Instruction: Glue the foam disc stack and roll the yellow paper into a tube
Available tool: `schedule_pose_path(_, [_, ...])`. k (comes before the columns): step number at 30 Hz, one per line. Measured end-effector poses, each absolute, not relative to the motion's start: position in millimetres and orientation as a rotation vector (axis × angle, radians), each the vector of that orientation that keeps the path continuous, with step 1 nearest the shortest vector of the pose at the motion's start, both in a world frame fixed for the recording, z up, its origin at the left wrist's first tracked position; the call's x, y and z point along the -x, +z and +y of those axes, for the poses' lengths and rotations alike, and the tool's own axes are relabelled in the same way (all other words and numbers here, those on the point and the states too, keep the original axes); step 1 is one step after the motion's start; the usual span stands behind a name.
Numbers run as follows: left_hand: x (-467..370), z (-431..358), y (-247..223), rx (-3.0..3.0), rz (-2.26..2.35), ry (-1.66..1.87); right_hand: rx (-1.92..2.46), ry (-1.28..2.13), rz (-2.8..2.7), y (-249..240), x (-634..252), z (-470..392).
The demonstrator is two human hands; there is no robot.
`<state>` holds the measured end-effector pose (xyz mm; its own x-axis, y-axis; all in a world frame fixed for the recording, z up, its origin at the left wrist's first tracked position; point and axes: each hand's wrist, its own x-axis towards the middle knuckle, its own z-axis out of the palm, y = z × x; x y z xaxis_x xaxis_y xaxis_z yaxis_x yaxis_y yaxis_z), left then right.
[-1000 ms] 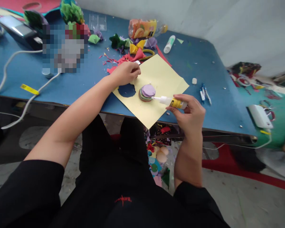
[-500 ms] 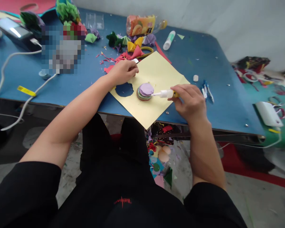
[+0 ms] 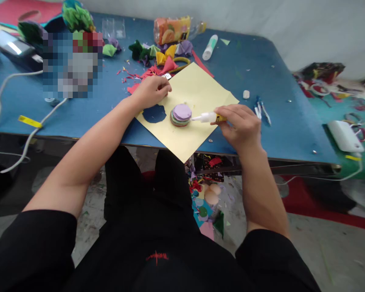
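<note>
Since the first frame, your right hand (image 3: 242, 126), wrapped around the white-nozzled bottle (image 3: 207, 117), has rolled further over it, the tip at the right edge of the disc stack (image 3: 182, 111) on the yellow sheet (image 3: 203, 91). Your left hand (image 3: 152, 90) curls loosely at the sheet's left side; I can't tell if it grips anything. Red scraps (image 3: 149, 72) and folded paper (image 3: 170, 52) crowd the sheet's far-left edge, a drink bottle (image 3: 170, 31) lying behind them on the blue surface (image 3: 288, 134).

Left arm (image 3: 105, 140) stretched out, left hand (image 3: 152, 91) kinda loosely curled, right hand (image 3: 241, 125) gripping, thumb (image 3: 226, 129) below the fingers (image 3: 232, 113).
</note>
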<state>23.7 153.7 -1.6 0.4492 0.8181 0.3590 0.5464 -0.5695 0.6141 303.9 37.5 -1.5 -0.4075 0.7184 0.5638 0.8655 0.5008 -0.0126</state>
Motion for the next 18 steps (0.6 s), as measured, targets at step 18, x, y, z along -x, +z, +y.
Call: schedule_pose_path(18, [-25.2,154.6,-3.9,-2.313,1.168,0.897,1.133,-0.396,-2.243,3.6,-301.2,40.1])
